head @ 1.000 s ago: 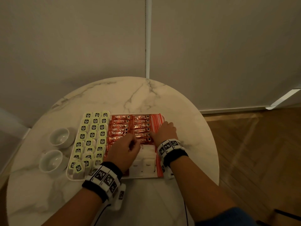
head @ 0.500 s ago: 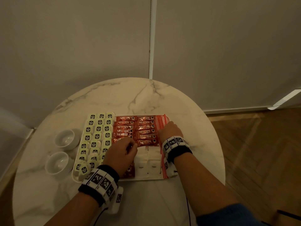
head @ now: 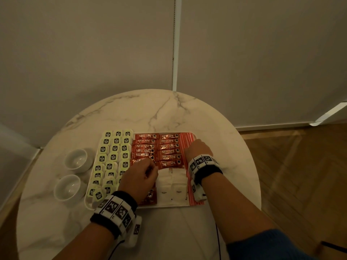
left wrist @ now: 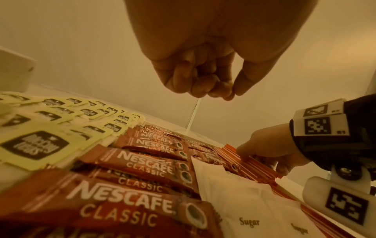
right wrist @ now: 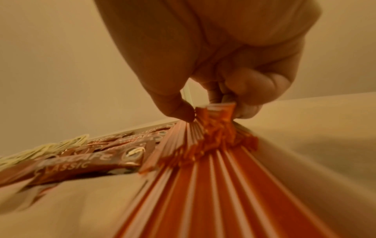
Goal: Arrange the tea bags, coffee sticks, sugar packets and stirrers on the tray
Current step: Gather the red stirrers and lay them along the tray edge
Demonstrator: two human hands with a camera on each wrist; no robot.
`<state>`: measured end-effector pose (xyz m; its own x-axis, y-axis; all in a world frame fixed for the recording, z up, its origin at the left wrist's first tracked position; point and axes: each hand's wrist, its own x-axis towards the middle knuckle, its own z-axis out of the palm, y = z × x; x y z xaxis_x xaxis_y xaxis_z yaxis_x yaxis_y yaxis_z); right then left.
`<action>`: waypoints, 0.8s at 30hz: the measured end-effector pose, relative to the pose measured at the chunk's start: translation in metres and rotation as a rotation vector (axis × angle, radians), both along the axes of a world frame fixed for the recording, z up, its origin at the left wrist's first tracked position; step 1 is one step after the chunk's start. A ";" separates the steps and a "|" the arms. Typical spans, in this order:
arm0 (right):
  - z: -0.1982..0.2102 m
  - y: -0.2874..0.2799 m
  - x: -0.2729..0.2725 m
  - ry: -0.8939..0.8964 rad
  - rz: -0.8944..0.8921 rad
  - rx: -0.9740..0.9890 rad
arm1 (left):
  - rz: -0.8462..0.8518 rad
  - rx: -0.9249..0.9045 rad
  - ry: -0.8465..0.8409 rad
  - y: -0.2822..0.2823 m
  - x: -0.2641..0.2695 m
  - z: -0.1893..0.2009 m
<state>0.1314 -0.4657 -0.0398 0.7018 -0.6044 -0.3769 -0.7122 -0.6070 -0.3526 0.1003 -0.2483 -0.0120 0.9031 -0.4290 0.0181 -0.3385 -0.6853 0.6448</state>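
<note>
We saw the right hand [right wrist: 213, 67] pinching the far ends of the red stirrers [right wrist: 219, 185] along the tray's [head: 169, 205] right edge, though blur smeared them. The left hand [left wrist: 203, 64] hung curled and empty over the coffee sticks [left wrist: 130, 161], hiding several. Tea bags [head: 112, 156] filled the left; sugar packets [head: 171, 186] lay near.

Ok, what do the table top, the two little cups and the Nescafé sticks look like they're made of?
Table top: marble or a marble-look surface, white with grey veins, smooth. Two little cups: glazed white ceramic by their gloss, though hard plastic is possible. Nescafé sticks: thin foil-laminate film, going by the crinkles and coppery glints.
</note>
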 end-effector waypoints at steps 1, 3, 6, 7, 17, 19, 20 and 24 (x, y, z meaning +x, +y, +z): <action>0.000 -0.001 0.000 0.003 0.007 -0.006 | 0.001 0.002 0.000 0.000 0.000 0.000; 0.000 -0.002 0.000 -0.002 0.018 -0.013 | 0.000 0.002 0.004 -0.001 -0.001 -0.001; 0.000 -0.003 -0.002 -0.007 0.044 0.001 | -0.001 -0.004 0.004 -0.001 -0.002 -0.001; 0.000 -0.004 -0.002 -0.008 0.055 0.009 | 0.000 -0.004 0.001 -0.002 -0.002 -0.001; 0.032 -0.004 -0.078 0.024 0.111 0.176 | 0.025 -0.053 0.015 0.008 -0.006 0.004; 0.022 0.011 -0.107 0.116 0.155 0.187 | 0.018 -0.053 0.009 0.009 -0.007 0.003; 0.016 0.017 -0.117 0.150 0.178 0.176 | 0.016 -0.058 0.011 0.008 -0.008 0.002; 0.004 0.025 -0.123 0.160 0.167 0.143 | -0.017 -0.072 0.057 -0.003 -0.014 0.001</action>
